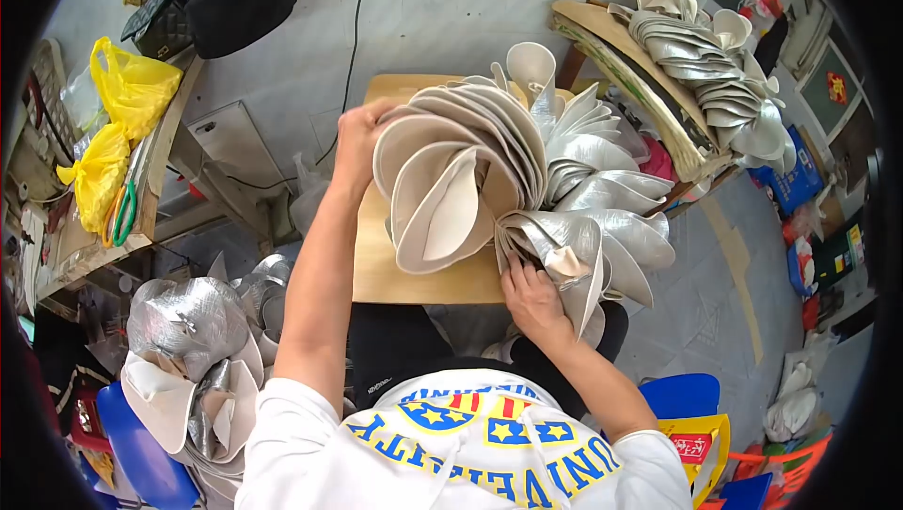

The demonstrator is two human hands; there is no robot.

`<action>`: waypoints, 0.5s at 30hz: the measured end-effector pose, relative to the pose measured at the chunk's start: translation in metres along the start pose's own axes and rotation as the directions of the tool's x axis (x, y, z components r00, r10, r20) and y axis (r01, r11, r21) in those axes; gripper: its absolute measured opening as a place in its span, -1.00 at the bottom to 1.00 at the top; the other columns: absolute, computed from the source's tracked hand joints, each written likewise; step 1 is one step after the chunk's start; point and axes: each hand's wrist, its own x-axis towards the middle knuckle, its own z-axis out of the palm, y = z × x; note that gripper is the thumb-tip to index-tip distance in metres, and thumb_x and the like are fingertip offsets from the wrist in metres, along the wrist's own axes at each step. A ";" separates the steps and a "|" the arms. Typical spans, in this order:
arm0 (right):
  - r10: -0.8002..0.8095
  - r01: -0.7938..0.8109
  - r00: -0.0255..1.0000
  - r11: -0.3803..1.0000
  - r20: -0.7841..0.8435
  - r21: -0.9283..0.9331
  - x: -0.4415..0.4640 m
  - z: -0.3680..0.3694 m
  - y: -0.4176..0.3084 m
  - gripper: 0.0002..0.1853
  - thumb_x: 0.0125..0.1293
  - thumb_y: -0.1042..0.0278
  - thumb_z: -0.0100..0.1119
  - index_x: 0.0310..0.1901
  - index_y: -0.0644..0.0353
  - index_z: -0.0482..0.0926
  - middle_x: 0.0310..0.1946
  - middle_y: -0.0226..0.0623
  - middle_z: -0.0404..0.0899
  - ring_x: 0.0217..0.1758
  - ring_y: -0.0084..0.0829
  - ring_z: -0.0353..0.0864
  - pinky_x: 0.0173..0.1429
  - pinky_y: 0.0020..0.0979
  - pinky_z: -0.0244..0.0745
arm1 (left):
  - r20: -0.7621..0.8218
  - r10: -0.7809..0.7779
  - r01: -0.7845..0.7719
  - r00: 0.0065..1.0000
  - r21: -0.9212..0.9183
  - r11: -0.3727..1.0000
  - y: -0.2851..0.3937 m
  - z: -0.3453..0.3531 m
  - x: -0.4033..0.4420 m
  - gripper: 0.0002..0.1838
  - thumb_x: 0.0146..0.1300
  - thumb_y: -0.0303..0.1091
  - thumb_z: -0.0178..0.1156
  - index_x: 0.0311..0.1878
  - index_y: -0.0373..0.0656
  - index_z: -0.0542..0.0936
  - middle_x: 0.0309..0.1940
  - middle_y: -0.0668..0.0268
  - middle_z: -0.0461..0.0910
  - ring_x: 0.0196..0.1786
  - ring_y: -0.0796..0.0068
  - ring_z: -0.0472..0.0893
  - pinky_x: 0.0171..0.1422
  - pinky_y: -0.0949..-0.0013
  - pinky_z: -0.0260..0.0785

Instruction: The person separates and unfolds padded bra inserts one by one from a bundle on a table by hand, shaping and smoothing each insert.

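A nested stack of cream fabric pieces (437, 199) with silvery backs stands over the wooden board (428, 291) in front of me. At the upper left edge of this stack, my left hand (362, 138) is closed round the rim, with some fingers hidden behind it. More silver-backed pieces (602, 176) fan out to the right of the stack. My right hand (536, 298) rests against the lower cream-and-silver pieces (555, 247), its fingers bent on their near edge. Whether those fingers pinch the fabric cannot be made out.
On the left, a wooden table (141, 228) carries yellow bags (118, 124) and green-handled scissors (124, 214). More silver pieces (188, 331) are piled at the lower left by a blue chair (141, 454). Another silver stack (705, 68) lies on a stand at the upper right.
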 end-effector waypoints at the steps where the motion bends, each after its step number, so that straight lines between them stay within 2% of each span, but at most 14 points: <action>1: -0.015 0.015 1.000 1.000 -0.006 -0.020 0.000 -0.001 0.001 -0.57 0.08 0.35 0.05 0.00 0.36 0.53 0.15 0.01 0.48 -0.05 -0.27 0.50 -0.03 -0.45 0.38 | 0.030 -0.029 0.030 0.999 -0.056 0.998 -0.009 0.002 0.009 -0.85 0.13 -0.41 0.28 -0.24 -0.24 0.69 -0.51 0.34 0.66 -0.39 0.67 0.53 -0.32 0.46 0.38; 3: -0.040 0.038 0.999 0.998 -0.024 -0.058 0.001 0.000 0.000 -0.57 0.11 0.33 0.03 0.00 0.38 0.54 0.15 0.05 0.48 -0.04 -0.24 0.51 -0.01 -0.43 0.38 | 0.061 -0.054 0.060 0.997 -0.103 0.993 -0.046 0.001 0.016 -0.87 0.19 -0.43 0.23 -0.26 -0.28 0.65 -0.44 0.38 0.65 -0.36 0.66 0.52 -0.30 0.48 0.39; 6: -0.059 0.054 0.997 0.995 -0.059 -0.086 0.003 0.009 -0.004 -0.58 0.13 0.32 0.02 -0.02 0.38 0.55 0.13 0.08 0.49 -0.01 -0.22 0.51 -0.01 -0.42 0.38 | -0.013 -0.007 0.002 1.000 -0.318 0.948 -0.112 0.004 -0.006 -0.88 0.21 -0.45 0.21 -0.25 -0.29 0.63 -0.40 0.40 0.62 -0.36 0.66 0.51 -0.26 0.51 0.40; 7: -0.061 0.055 0.996 0.996 -0.070 -0.076 0.004 0.009 -0.005 -0.59 0.14 0.31 0.01 -0.03 0.40 0.56 0.12 0.10 0.50 0.00 -0.20 0.52 -0.02 -0.42 0.37 | 0.059 0.065 -0.046 0.996 -0.282 0.958 -0.109 -0.002 -0.019 -0.89 0.23 -0.46 0.20 -0.21 -0.26 0.61 -0.37 0.40 0.60 -0.34 0.66 0.50 -0.20 0.54 0.40; 10: -0.037 0.031 0.997 0.995 -0.067 -0.091 0.006 0.010 -0.011 -0.58 0.15 0.31 -0.01 -0.03 0.43 0.55 0.12 0.11 0.49 0.01 -0.18 0.52 -0.02 -0.42 0.37 | 0.119 -0.191 0.223 0.974 -0.610 0.760 -0.132 0.000 -0.048 -0.91 0.24 -0.47 0.19 -0.21 -0.22 0.62 -0.36 0.42 0.59 -0.30 0.67 0.51 -0.18 0.55 0.40; 13: -0.027 0.021 0.997 0.996 -0.071 -0.088 0.008 0.007 -0.012 -0.58 0.16 0.32 -0.03 -0.03 0.46 0.54 0.07 0.08 0.51 0.06 -0.16 0.50 0.02 -0.37 0.37 | -0.076 -0.086 0.054 0.993 -0.359 0.932 -0.097 0.007 -0.071 -0.94 0.25 -0.47 0.18 -0.24 -0.20 0.60 -0.37 0.46 0.56 -0.33 0.70 0.49 -0.23 0.57 0.39; 15: -0.015 0.015 0.995 1.000 -0.102 -0.001 0.008 0.003 -0.013 -0.58 0.15 0.33 0.00 -0.03 0.45 0.54 0.05 0.03 0.52 0.09 -0.15 0.49 0.07 -0.33 0.36 | -0.080 -0.228 0.164 0.970 -0.476 0.864 -0.077 0.008 -0.080 -0.95 0.25 -0.48 0.17 -0.25 -0.20 0.59 -0.38 0.47 0.55 -0.34 0.72 0.48 -0.24 0.58 0.38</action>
